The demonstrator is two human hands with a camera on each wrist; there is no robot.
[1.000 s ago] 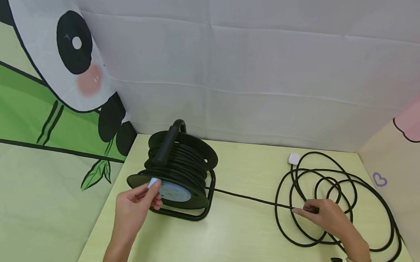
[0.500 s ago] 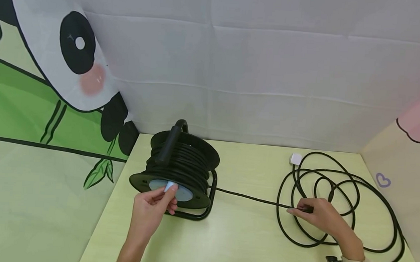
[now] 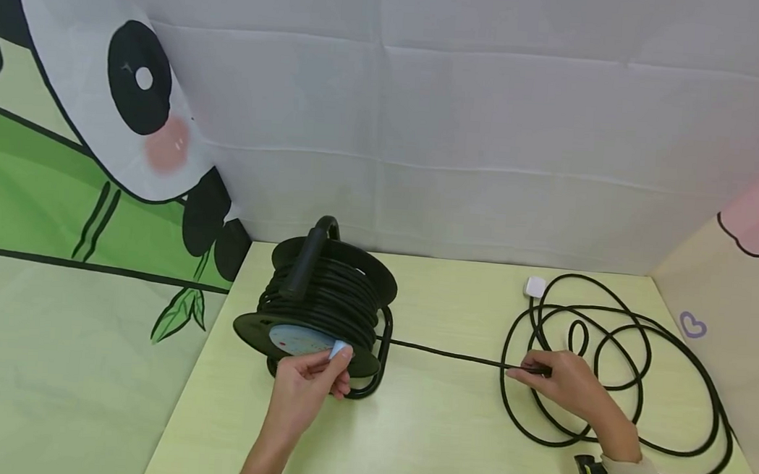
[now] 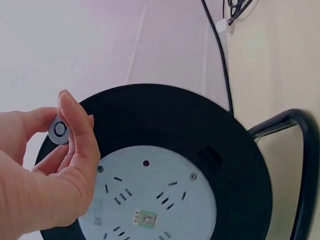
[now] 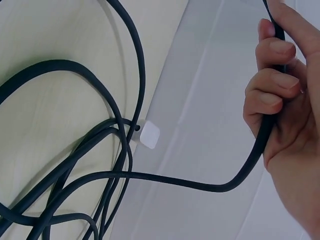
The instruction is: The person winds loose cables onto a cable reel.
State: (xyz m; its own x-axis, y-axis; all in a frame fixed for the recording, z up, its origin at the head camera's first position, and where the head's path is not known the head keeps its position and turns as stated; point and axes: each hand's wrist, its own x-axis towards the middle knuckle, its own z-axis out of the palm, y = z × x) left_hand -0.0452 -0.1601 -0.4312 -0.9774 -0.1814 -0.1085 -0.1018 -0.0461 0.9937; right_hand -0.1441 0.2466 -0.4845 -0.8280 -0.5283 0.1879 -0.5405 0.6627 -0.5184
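Note:
A black cable reel [image 3: 324, 288] with a carrying handle and tubular stand is on the left of the table, cable wound thickly on its drum. My left hand [image 3: 305, 392] pinches the small pale-blue knob [image 3: 338, 349] at the reel's front flange. Seen in the left wrist view, the knob [image 4: 59, 131] has a round recessed end, and the reel's pale socket face [image 4: 150, 195] shows slots and a sticker. From the drum, a black cable [image 3: 444, 354] runs nearly straight to the right. My right hand [image 3: 566, 385] holds that cable with its fingers curled round it.
Loose cable loops [image 3: 642, 318] spread over the right side of the pale table [image 3: 446, 429]. A white plug [image 3: 535, 287] lies at their back edge. White cloth [image 3: 490, 128] hangs behind the table, with printed cloth at both sides.
My left hand has carried the knob right and slightly down, round to the lower right of the reel's face. Holding the cable, my right hand has shifted left toward the reel.

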